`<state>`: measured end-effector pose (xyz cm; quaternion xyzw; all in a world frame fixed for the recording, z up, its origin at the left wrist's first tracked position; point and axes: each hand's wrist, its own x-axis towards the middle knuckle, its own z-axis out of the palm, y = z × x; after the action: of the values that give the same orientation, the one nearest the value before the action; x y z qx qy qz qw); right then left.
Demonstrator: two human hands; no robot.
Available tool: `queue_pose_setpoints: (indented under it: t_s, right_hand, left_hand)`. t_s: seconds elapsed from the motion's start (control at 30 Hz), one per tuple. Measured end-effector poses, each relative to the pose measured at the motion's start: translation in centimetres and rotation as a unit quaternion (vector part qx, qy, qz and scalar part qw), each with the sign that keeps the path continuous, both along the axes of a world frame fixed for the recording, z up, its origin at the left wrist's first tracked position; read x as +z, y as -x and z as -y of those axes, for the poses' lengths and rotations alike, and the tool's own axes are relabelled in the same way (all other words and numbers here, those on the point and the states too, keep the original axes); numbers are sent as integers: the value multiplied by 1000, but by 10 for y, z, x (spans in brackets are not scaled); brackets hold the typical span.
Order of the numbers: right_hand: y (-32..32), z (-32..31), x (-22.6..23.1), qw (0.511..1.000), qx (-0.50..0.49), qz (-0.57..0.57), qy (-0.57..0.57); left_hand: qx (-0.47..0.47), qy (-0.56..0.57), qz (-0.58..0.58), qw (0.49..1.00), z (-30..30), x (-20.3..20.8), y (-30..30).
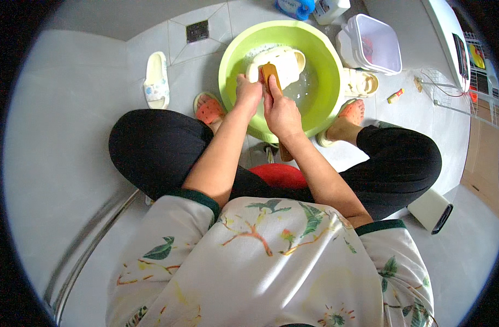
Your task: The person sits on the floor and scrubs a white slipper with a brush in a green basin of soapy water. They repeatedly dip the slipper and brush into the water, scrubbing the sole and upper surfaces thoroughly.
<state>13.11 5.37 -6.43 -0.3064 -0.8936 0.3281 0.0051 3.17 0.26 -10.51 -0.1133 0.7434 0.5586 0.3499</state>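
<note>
A large lime-green basin [226,82] stands on the floor between my feet, with some sudsy water in it. Inside it is a cream clog [285,66], tilted against the far side. My left hand [248,94] is closed at the clog's near-left end, holding it. My right hand [282,113] grips a brown wooden brush [271,71], thumb along its back. The brush head meets the clog next to my left fingers; its bristles are mostly hidden. Its handle end sticks out below my wrist, over the basin's near rim.
Right of the basin are a cream clog [364,83] and a white bucket [394,52]. A blue bottle [296,7] and a white bottle [331,10] stand behind. A pale slipper [156,82] lies left, near a floor drain [197,31]. A red seat [279,174] is beneath me.
</note>
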Motion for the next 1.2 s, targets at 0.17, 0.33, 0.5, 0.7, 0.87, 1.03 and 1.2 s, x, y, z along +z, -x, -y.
queue_pose_setpoints:
  t_s: [0.17,0.33,0.5,0.7,0.87,1.03,1.2]
  right_hand:
    - [40,-52,-18,994,-88,55,-17]
    - [-7,-2,-4,999,-35,10,13]
    - [30,-42,-25,992,-46,116,-19]
    - [6,-77,-55,945,-283,-93,132]
    - [-29,-71,-137,831,-471,-51,290]
    - [-16,-52,-160,951,-54,270,140]
    - [-17,-69,-136,905,-319,169,226]
  left_hand:
    - [-6,8,21,1000,-9,9,-2]
    - [-17,29,-1,999,8,-5,-3]
    - [-9,7,42,999,-2,1,2]
    - [-8,-23,53,998,9,-15,6]
    - [-16,-60,82,995,10,-29,8]
    - [19,-135,168,976,8,-27,14]
    - [68,-181,243,950,9,-20,15]
